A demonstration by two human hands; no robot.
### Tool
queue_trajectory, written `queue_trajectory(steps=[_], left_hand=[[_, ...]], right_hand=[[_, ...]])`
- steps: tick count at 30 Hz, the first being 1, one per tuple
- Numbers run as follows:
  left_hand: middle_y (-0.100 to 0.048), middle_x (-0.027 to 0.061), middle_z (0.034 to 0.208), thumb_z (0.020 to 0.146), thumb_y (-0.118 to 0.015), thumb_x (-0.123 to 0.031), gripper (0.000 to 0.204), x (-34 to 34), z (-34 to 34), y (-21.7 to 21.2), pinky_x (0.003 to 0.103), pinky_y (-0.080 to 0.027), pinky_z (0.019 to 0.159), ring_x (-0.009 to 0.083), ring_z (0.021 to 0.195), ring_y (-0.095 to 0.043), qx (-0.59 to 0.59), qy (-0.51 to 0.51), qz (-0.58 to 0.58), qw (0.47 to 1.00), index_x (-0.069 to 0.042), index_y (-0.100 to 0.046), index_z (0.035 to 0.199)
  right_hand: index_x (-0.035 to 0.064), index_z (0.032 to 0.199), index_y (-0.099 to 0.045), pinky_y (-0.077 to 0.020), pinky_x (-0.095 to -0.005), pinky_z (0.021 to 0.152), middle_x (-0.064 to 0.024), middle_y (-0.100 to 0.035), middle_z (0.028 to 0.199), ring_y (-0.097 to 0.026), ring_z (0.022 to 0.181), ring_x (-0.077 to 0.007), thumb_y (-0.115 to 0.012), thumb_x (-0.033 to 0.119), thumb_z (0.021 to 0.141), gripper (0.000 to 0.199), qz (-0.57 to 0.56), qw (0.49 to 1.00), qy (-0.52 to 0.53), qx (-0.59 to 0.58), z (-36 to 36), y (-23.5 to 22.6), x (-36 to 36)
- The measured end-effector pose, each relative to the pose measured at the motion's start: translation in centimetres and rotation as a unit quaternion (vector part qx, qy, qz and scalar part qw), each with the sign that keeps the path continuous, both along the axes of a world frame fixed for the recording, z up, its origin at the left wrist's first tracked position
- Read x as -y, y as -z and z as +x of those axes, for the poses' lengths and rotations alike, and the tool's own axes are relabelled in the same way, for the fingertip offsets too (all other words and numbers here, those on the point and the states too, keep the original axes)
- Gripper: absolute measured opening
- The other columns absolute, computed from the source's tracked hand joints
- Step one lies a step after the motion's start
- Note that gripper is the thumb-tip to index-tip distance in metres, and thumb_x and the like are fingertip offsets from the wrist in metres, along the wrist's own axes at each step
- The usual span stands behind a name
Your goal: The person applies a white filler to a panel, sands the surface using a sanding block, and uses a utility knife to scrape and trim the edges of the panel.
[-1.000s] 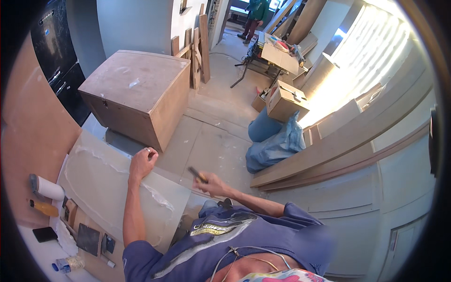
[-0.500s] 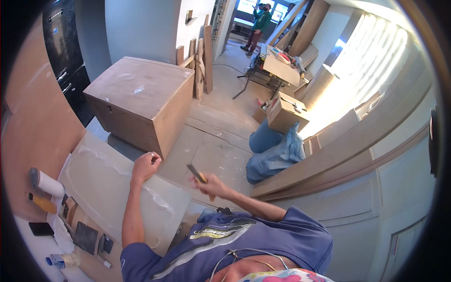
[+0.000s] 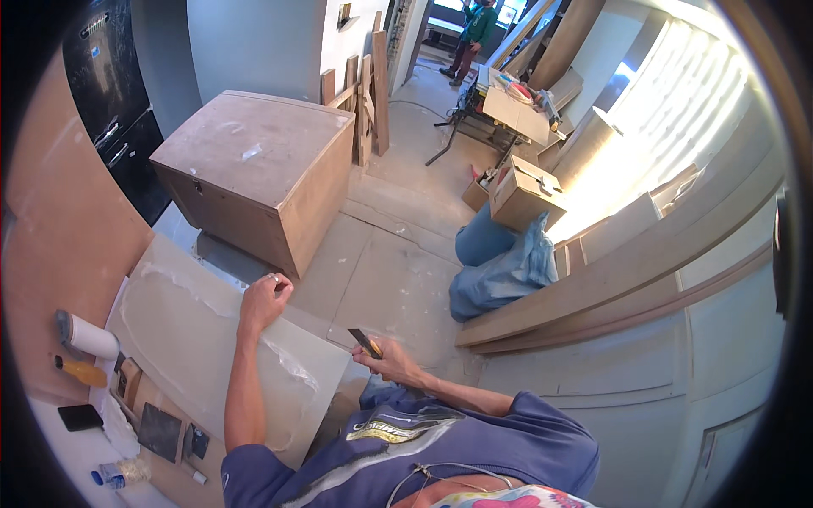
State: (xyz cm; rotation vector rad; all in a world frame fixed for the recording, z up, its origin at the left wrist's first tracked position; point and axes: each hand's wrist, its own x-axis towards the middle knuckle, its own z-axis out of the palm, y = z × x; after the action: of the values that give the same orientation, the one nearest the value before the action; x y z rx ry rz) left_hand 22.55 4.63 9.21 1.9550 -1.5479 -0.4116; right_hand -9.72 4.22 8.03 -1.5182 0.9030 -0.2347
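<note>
My left hand [image 3: 262, 300] rests with curled fingers on the far edge of a pale grey-white panel [image 3: 195, 330] that lies flat in front of me, smeared with white filler. In my right hand [image 3: 391, 362] I hold a small putty knife [image 3: 364, 341], its dark blade pointing up and away, just past the panel's right edge. My blue-shirted body fills the bottom of the view.
A large brown wooden box [image 3: 254, 169] stands on the floor beyond the panel. Long boards [image 3: 644, 262] lean along the right wall, with a blue bag [image 3: 500, 267] and a cardboard box [image 3: 523, 190] beside them. A paint roller [image 3: 85, 334] and small tools lie at the left. Another person [image 3: 474, 30] stands far off.
The view has shifted slightly. My left hand stays on the panel edge and my right hand keeps the putty knife raised in much the same place.
</note>
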Motion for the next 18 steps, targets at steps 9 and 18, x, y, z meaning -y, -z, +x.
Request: queue_trajectory(steps=[9,18], left_hand=[[-0.075,0.0113,0.093,0.092,-0.069,-0.020,0.014,0.2,0.0,-0.4,0.042,-0.056,0.080,0.0307,0.091,-0.071,-0.011,-0.002,-0.010,1.000,-0.006,-0.072,0.093],[-0.074,0.0116,0.091,0.092,-0.070,-0.019,0.013,0.2,0.0,-0.4,0.042,-0.056,0.080,0.0306,0.090,-0.071,-0.008,0.001,-0.007,1.000,-0.006,-0.072,0.094]], right_hand=[[0.0033,0.103,-0.067,-0.0516,-0.0351,0.062,-0.0069,-0.066,0.082,-0.063,0.068,-0.0157,-0.072,0.023,0.098,0.021,-0.081,0.996,0.002,0.033,0.4,1.5,-0.2],[0.0038,0.106,-0.063,-0.0512,-0.0437,0.077,-0.0156,-0.066,0.094,-0.065,0.086,-0.0347,-0.073,0.024,0.097,0.024,-0.191,0.980,-0.028,0.043,0.6,2.8,0.6]])
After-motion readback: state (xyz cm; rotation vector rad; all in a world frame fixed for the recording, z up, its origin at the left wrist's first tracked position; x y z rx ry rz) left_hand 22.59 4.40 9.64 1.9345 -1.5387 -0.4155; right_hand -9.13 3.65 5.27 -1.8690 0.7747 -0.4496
